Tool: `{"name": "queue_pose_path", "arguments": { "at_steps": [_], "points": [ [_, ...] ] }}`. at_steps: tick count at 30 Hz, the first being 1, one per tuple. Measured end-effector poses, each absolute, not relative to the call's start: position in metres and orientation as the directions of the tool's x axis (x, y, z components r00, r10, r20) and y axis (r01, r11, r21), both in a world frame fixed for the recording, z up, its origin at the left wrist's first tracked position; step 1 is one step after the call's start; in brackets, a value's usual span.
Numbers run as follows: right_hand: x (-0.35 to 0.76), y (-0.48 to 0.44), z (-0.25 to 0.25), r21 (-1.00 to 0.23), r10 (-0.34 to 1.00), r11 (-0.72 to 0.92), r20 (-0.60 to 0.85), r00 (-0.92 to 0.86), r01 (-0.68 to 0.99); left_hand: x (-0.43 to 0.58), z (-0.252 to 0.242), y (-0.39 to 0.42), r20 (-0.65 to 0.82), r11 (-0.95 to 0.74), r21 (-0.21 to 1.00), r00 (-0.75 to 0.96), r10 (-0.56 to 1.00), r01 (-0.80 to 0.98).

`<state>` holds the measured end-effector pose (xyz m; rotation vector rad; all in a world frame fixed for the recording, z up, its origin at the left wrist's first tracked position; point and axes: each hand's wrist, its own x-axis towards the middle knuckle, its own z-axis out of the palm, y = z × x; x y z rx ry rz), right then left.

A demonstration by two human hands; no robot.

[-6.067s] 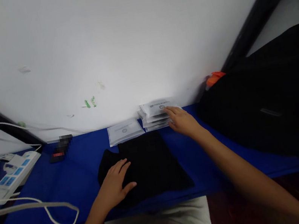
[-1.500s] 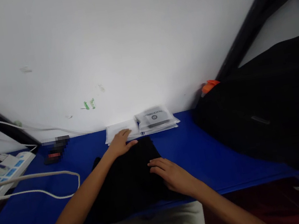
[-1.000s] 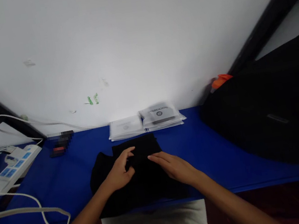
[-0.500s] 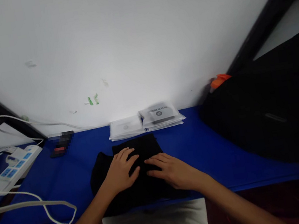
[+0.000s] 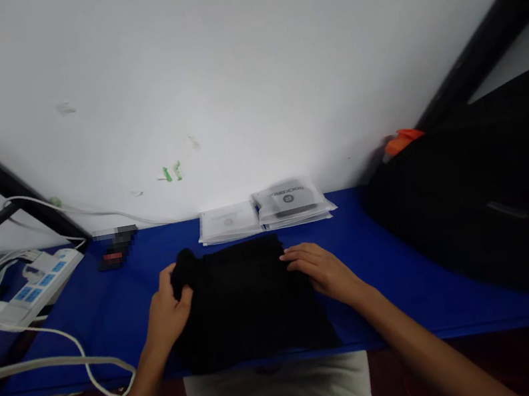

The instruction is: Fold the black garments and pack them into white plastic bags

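Observation:
A black cloth (image 5: 256, 301) lies partly folded on the blue table surface (image 5: 357, 263), close to its front edge. At the cloth's upper left, my left hand (image 5: 169, 308) grips a bunched part, thumb in front and fingers behind. My right hand (image 5: 320, 270) rests on the cloth's upper right edge, fingers stretched out and nearly flat. Beyond the cloth are two flat stacks of clear packets, a left one (image 5: 229, 223) and a right one (image 5: 291, 201) with dark contents and printed lettering.
On the left are a white power strip (image 5: 39, 290), loose white cables (image 5: 59, 337) and a dark, partly pixelated object (image 5: 118, 248). A large black item (image 5: 473, 203) covers the right side, with an orange thing (image 5: 402, 141) beside it. A wall stands behind.
My left hand has moved left from the middle of the cloth and taken hold of its left part, which is now raised and bunched. My right hand has shifted right to the cloth's edge.

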<state>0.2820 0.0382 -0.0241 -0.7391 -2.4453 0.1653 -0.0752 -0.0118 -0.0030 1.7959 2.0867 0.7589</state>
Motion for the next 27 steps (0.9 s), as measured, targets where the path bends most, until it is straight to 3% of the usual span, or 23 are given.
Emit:
{"name": "queue_pose_path", "arguments": {
  "at_steps": [2, 4, 5, 7, 9, 11, 13, 15, 17, 20, 23, 27],
  "points": [
    [0.287, 0.044, -0.028, -0.319, 0.568, 0.822, 0.414, -0.711, 0.471, -0.091, -0.006, -0.026, -0.027, 0.211, 0.481, -0.226, 0.974, 0.851],
    [0.29, 0.047, -0.032, -0.358, 0.587, 0.8, 0.308, -0.748, 0.481, -0.103, -0.008, -0.038, -0.16, 0.3, 0.32, -0.261, 0.952, 0.898],
    [0.292, 0.047, -0.033, -0.375, 0.594, 0.789, 0.265, -0.759, 0.487, -0.106, -0.008, -0.042, -0.171, 0.325, 0.249, -0.289, 0.942, 0.912],
    [0.294, 0.046, -0.035, -0.408, 0.603, 0.772, 0.231, -0.763, 0.487, -0.106, -0.006, -0.046, -0.056, 0.319, 0.189, -0.314, 0.948, 0.929],
    [0.295, 0.044, -0.035, -0.451, 0.613, 0.758, 0.249, -0.749, 0.471, -0.098, -0.002, -0.043, 0.159, 0.163, 0.223, -0.201, 0.967, 0.961],
    [0.296, 0.043, -0.034, -0.495, 0.63, 0.739, 0.265, -0.73, 0.458, -0.083, 0.0, -0.034, 0.306, -0.137, 0.256, 0.055, 0.95, 0.957],
    [0.297, 0.043, -0.033, -0.539, 0.65, 0.713, 0.268, -0.711, 0.449, -0.067, 0.0, -0.02, 0.3, -0.411, 0.291, 0.325, 0.897, 0.864],
    [0.296, 0.045, -0.031, -0.579, 0.669, 0.689, 0.274, -0.691, 0.436, -0.055, -0.002, -0.005, 0.227, -0.556, 0.345, 0.507, 0.831, 0.757],
    [0.294, 0.05, -0.03, -0.616, 0.686, 0.668, 0.294, -0.665, 0.417, -0.05, -0.004, 0.01, 0.169, -0.6, 0.393, 0.586, 0.792, 0.697],
    [0.29, 0.059, -0.027, -0.666, 0.737, 0.619, 0.311, -0.6, 0.416, -0.05, -0.001, 0.026, 0.162, -0.561, 0.445, 0.554, 0.817, 0.698],
    [0.285, 0.069, -0.024, -0.708, 0.786, 0.565, 0.307, -0.536, 0.424, -0.05, 0.006, 0.03, 0.167, -0.516, 0.459, 0.501, 0.849, 0.723],
    [0.28, 0.075, -0.021, -0.717, 0.795, 0.555, 0.309, -0.521, 0.421, -0.046, 0.007, 0.021, 0.077, -0.58, 0.436, 0.613, 0.786, 0.689]
  ]
}}
